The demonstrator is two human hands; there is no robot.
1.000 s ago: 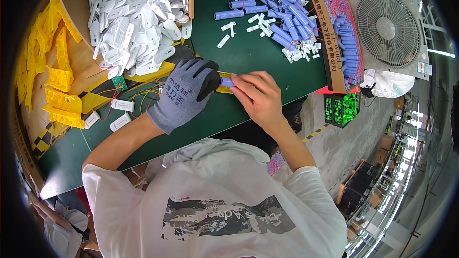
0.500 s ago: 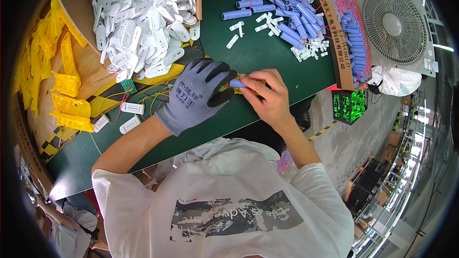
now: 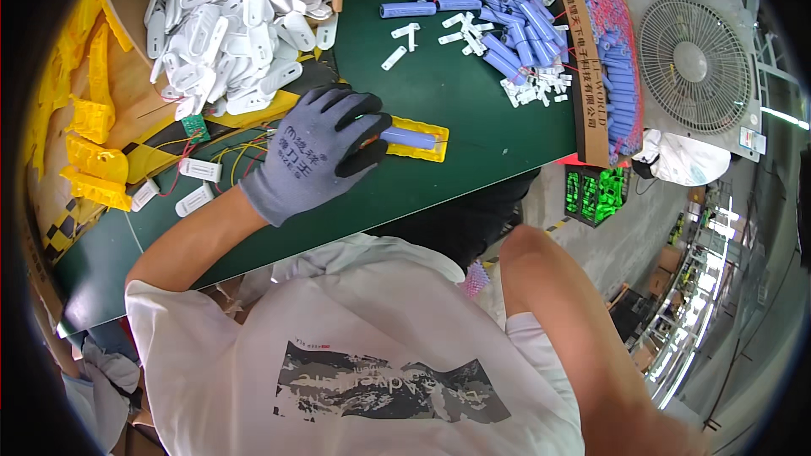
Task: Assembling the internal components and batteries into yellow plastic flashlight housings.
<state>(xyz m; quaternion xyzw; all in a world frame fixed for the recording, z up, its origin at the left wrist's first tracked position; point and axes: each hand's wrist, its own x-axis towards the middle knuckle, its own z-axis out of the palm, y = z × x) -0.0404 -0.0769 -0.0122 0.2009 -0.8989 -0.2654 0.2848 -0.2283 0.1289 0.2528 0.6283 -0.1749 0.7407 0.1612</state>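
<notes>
My left hand (image 3: 317,148), in a grey glove with dark fingertips, is closed around the left end of a yellow plastic housing (image 3: 419,154) on the green table. A blue cylindrical battery cell (image 3: 411,138) lies inside that housing, its left part hidden by my fingers. A small orange-red spot shows near the cell's right end. My bare right forearm (image 3: 583,329) is bent back from the table toward the lower right, and the hand at its end is not visible.
White plastic covers (image 3: 253,8) fill a box at the back left, beside yellow housings (image 3: 93,160). A circuit board (image 3: 195,127), white modules (image 3: 200,169) and wires lie near my left hand. Loose cells (image 3: 524,29), white pieces (image 3: 541,89), a cell carton (image 3: 596,110) and a fan (image 3: 693,59) stand right.
My right hand has let go of the cell and housing and swung away to the lower right, out of sight. The left hand keeps its hold; the view has shifted slightly.
</notes>
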